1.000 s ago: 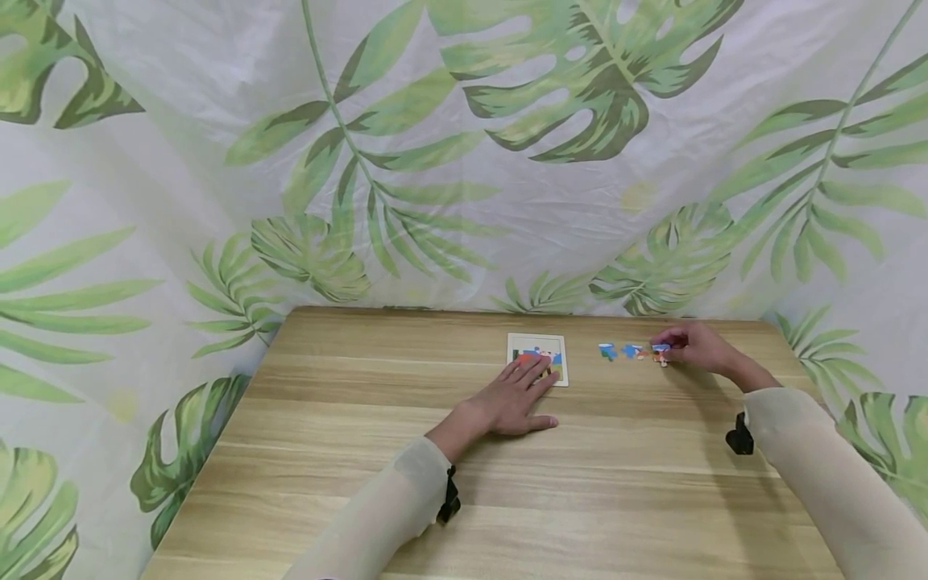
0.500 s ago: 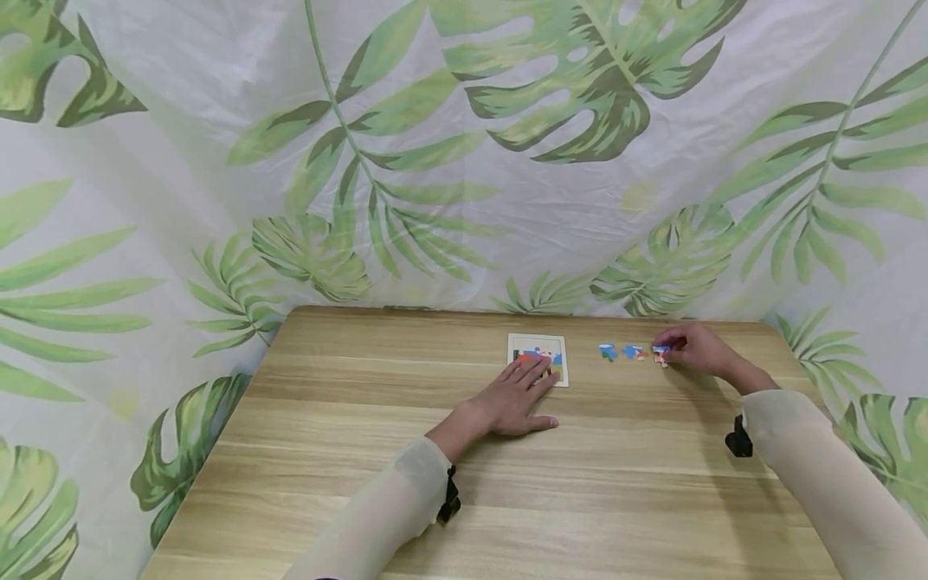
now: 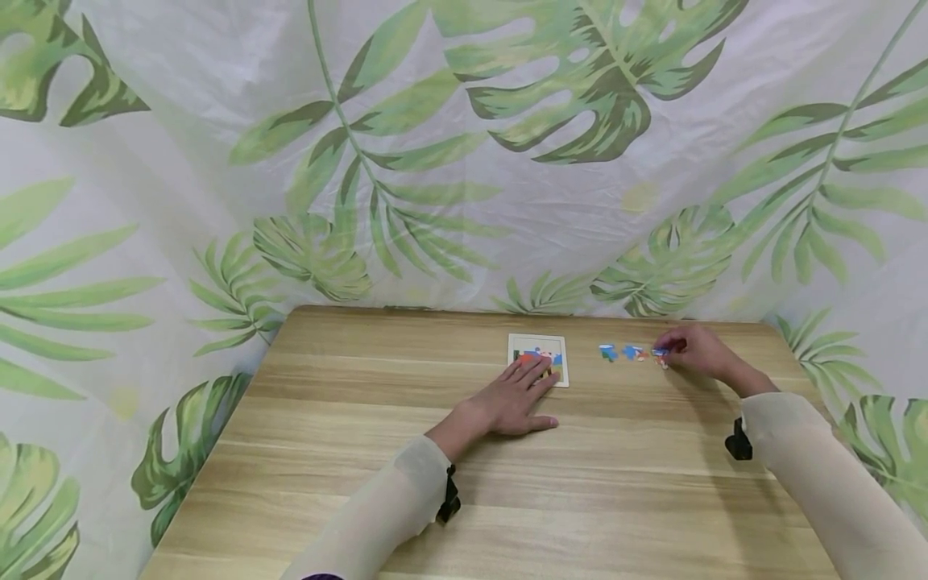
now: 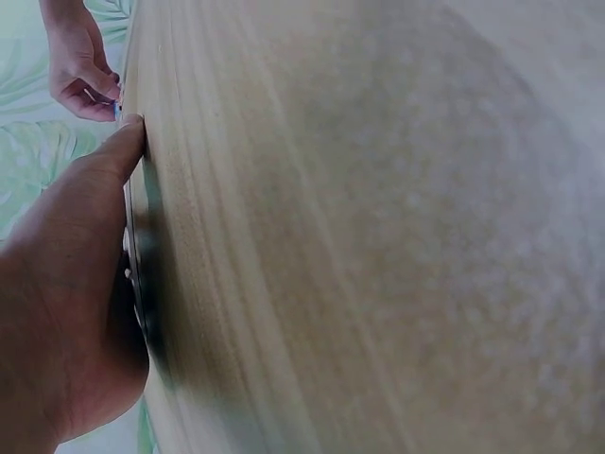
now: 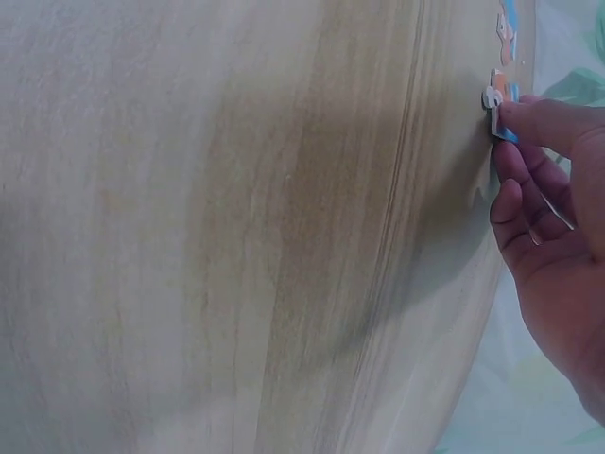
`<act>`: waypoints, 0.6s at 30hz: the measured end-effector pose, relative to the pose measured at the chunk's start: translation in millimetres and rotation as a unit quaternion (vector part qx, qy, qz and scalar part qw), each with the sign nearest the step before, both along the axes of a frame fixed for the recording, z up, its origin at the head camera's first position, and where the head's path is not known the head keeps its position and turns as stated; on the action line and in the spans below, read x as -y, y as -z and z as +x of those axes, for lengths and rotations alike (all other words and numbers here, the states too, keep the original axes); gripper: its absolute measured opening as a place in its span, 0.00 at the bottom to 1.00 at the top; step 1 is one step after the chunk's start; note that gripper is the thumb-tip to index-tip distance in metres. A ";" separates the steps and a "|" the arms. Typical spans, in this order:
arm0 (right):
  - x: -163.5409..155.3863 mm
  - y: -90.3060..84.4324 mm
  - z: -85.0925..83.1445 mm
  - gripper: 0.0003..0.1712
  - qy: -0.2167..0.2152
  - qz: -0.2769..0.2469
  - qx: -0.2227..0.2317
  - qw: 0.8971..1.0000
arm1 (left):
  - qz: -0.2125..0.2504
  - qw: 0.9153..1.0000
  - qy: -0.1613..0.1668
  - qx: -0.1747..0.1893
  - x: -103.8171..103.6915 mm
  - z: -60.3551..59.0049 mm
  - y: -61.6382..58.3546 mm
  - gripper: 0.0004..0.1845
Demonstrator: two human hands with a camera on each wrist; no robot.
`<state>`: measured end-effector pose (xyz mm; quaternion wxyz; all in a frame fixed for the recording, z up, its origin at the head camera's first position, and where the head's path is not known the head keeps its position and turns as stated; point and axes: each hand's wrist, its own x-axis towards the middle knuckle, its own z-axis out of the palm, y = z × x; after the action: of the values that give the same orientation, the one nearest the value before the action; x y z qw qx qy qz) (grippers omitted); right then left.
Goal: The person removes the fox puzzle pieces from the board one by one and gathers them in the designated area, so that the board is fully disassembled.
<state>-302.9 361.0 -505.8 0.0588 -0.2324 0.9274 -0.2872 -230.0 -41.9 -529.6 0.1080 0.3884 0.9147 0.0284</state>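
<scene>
My left hand (image 3: 511, 403) lies palm down with its fingers spread, the fingertips resting on a small puzzle board (image 3: 536, 340). The board has a pale frame, and a partly filled colourful picture shows around the fingers, which hide its lower left part. Right of it, my right hand (image 3: 699, 352) pinches a blue and orange jigsaw piece (image 3: 660, 353) between thumb and fingers. The right wrist view shows this piece (image 5: 498, 93) tilted, close over the tabletop. Two loose jigsaw pieces lie between board and right hand: a blue-green one (image 3: 607, 352) and a blue-orange one (image 3: 634, 353).
The wooden table (image 3: 391, 379) reaches back to a hanging cloth (image 3: 406, 177) with a green leaf print. A black wrist device (image 3: 449, 498) sits at the left sleeve, and another wrist device (image 3: 739, 441) at the right sleeve.
The jigsaw piece in my right hand has tilted, so less of its printed face shows. My right hand has shifted very slightly; my left hand has stayed on the board.
</scene>
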 end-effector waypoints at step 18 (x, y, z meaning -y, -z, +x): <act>7.0 -3.2 2.1 0.06 0.006 0.025 -0.045 0.999 | 0.003 1.000 0.002 0.001 -1.9 -1.4 -0.2 0.46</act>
<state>-300.8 354.0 -502.7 0.0213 -0.2377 0.9375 -0.2532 -231.4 -40.0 -529.4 0.1075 0.3903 0.9138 0.0316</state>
